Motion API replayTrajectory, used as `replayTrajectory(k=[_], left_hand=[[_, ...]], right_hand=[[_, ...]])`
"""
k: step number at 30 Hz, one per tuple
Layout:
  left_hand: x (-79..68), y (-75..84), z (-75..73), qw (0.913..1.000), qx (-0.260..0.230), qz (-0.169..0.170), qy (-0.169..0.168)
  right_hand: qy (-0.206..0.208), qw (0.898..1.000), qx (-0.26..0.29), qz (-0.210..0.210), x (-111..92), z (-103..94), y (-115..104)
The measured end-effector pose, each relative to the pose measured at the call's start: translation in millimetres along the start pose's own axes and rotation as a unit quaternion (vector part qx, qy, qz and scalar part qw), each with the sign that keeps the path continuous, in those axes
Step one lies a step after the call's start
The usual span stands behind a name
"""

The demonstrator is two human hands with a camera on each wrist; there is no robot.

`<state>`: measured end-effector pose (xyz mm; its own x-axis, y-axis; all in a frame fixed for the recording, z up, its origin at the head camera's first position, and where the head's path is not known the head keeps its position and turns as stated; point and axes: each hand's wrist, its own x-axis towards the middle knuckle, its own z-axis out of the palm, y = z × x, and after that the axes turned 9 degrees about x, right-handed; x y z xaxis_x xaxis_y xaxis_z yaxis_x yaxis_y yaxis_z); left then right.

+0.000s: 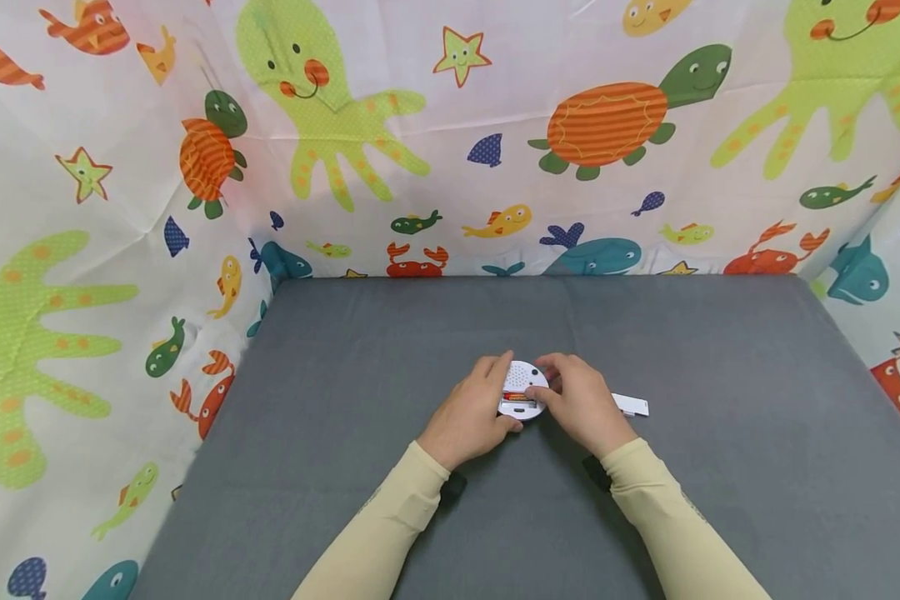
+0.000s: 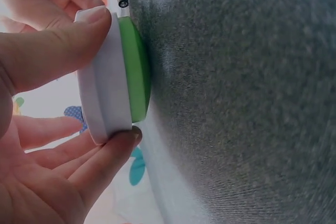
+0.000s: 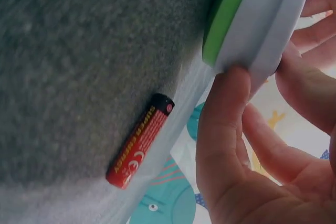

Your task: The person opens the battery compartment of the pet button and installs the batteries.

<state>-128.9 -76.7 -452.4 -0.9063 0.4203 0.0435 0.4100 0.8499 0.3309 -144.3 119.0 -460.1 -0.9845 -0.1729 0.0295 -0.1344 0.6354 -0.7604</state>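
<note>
A round device, white on its back and green on its underside, lies white side up on the grey cloth. Small holes dot its back. In its uncovered battery compartment sits a red battery. My left hand grips the device from the left, thumb and fingers on opposite sides of the white rim. From the right, my right hand holds it too, fingers at the edge and thumb over the back, by the battery's end. A loose red-and-black battery lies on the cloth near my right fingers.
A small flat white piece lies right of my right hand, partly hidden by it. The grey table meets a patterned sea-animal curtain at the back and on both sides.
</note>
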Motion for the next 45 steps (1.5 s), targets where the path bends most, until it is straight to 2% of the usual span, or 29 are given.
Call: replayTrajectory(k=[6,11,19,25,28,33,37,45], left_hand=[[2.2,2.3,1.0,0.9997,-0.010,-0.022,-0.002],[2.8,2.3,1.9,0.9992,-0.021,-0.033,-0.005],[-0.7,-1.1,6.6,0.9985,-0.034,-0.040,-0.013],[-0.7,-1.0,6.9,0.9985,-0.039,-0.035,-0.014],[1.2,0.2,6.4,0.9986,-0.040,-0.032,-0.010],[1.7,0.6,7.9,0.9987,-0.037,-0.033,-0.012],[1.4,0.4,9.4,0.9986,-0.039,-0.033,-0.015],[3.6,0.1,6.6,0.9986,-0.039,-0.033,-0.013]], right_hand=[[0.018,1.000,-0.012,-0.007,-1,2.5,-4],[0.007,1.000,-0.018,-0.017,-2,0.0,-3],[0.019,0.998,-0.038,-0.050,-13,-16.1,14],[0.028,0.996,-0.071,-0.038,-23,-32.1,29],[0.022,0.995,-0.082,-0.047,-23,-36.3,31],[0.026,0.994,-0.092,-0.058,-21,-35.4,36],[0.028,0.994,-0.097,-0.048,-19,-33.7,39],[0.004,0.995,-0.097,-0.030,-15,-34.8,40]])
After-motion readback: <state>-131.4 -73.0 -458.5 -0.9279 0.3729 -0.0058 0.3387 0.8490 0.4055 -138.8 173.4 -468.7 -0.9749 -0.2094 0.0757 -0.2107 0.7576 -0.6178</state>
